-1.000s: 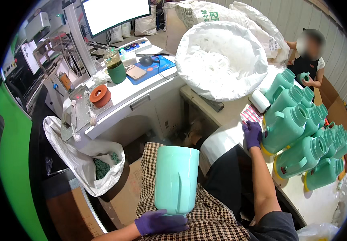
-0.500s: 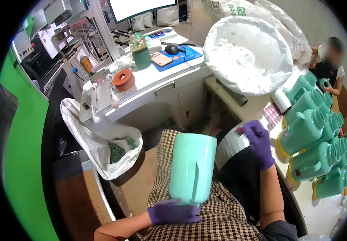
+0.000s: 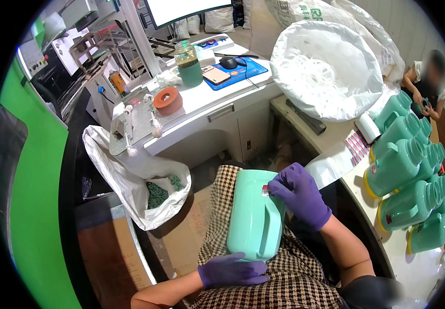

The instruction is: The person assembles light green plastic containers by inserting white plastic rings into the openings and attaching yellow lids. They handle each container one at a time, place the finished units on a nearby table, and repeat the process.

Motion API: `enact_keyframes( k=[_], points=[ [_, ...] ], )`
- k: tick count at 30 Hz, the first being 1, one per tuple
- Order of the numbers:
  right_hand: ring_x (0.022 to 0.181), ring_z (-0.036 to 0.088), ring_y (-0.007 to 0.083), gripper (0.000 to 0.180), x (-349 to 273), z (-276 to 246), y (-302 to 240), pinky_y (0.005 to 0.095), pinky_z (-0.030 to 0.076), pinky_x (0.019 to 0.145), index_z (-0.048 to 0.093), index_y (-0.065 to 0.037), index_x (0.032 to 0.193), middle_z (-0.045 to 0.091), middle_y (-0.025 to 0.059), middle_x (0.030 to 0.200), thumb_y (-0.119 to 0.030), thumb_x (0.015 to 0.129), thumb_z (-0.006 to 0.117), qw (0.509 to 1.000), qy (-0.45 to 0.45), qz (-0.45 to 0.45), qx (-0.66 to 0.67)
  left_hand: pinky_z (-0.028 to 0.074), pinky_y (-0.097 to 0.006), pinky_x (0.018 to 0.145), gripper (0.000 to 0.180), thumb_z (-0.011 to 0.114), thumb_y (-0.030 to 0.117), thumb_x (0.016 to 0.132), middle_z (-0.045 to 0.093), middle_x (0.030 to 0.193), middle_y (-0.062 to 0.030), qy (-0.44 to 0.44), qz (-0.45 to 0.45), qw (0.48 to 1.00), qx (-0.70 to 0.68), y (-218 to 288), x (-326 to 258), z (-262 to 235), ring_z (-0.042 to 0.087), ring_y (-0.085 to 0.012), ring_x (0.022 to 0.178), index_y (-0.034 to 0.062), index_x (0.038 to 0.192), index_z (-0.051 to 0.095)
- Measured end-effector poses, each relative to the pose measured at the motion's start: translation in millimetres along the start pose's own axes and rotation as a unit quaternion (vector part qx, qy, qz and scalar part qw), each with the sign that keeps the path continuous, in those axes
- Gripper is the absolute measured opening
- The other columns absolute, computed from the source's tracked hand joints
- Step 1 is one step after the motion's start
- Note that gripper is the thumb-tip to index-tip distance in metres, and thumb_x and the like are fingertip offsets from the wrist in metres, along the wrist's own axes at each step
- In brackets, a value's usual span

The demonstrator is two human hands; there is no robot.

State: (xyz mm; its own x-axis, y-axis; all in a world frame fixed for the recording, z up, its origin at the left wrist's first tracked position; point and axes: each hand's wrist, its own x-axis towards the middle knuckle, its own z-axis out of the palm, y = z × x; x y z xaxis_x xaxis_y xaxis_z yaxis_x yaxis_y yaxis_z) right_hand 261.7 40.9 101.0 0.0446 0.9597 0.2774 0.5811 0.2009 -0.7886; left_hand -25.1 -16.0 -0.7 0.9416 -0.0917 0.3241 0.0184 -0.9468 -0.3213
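Note:
A mint-green plastic jug (image 3: pixel 253 216) lies on my lap, bottom end toward me. My left hand (image 3: pixel 230 270), in a purple glove, holds the jug's near end from below. My right hand (image 3: pixel 299 193), also gloved in purple, presses a small red and white sticker (image 3: pixel 265 191) against the jug's upper side with its fingertips. My checked trousers (image 3: pixel 289 278) show under the jug.
Several more green jugs (image 3: pixel 402 165) lie stacked on the table at right beside a sheet of stickers (image 3: pixel 357 145). A big white sack of plastic rings (image 3: pixel 330 67) stands behind. A white bag with green scraps (image 3: pixel 150 190) hangs at left. Another person (image 3: pixel 428 82) sits far right.
My right hand has come from the jugs on the table to the jug on my lap and now sets a sticker on it. The jug has tilted slightly.

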Motion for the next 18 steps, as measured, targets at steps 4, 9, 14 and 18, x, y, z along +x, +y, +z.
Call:
enact_keyframes(
  k=[4,9,14,18],
  points=[
    [0.082,0.056,0.0254,0.018,2,-2,4,0.0362,0.046,0.075,0.067,-0.002,0.087,0.055,0.0111,0.082,-0.019,0.091,0.071,1.0,0.002,-0.014,-0.012,0.033,-0.038,0.113,0.06,0.052,0.019,0.097,0.06,0.126,0.0151,0.018,-0.01,1.0,-0.015,-1,0,0,0.056,-0.0027,0.121,0.0381,0.152,0.038],
    [0.08,0.056,0.0229,0.018,7,-11,21,0.0352,0.046,0.074,0.065,-0.001,0.087,0.058,0.0112,0.084,-0.018,0.092,0.071,0.979,-0.031,0.07,0.187,0.04,-0.038,0.107,0.06,0.054,0.017,0.095,0.06,0.123,0.0144,0.018,-0.019,0.997,-0.075,3,0,4,0.057,-0.0029,0.115,0.0389,0.15,0.042],
    [0.08,0.055,0.022,0.02,4,-10,12,0.0345,0.046,0.073,0.064,-0.001,0.085,0.058,0.0105,0.085,-0.018,0.09,0.073,0.997,-0.039,0.007,0.067,0.044,-0.037,0.104,0.059,0.053,0.016,0.095,0.06,0.125,0.0137,0.027,-0.02,0.997,-0.074,-1,4,-2,0.057,-0.0034,0.116,0.0388,0.149,0.043],
    [0.081,0.054,0.0214,0.027,2,-4,9,0.0349,0.047,0.072,0.063,-0.003,0.095,0.055,0.0119,0.095,-0.023,0.086,0.078,0.999,-0.023,0.0,-0.033,0.047,-0.038,0.1,0.056,0.054,0.017,0.095,0.06,0.127,0.0117,0.024,-0.022,0.995,-0.097,-1,4,-1,0.058,-0.006,0.12,0.0376,0.147,0.046]
  ],
)
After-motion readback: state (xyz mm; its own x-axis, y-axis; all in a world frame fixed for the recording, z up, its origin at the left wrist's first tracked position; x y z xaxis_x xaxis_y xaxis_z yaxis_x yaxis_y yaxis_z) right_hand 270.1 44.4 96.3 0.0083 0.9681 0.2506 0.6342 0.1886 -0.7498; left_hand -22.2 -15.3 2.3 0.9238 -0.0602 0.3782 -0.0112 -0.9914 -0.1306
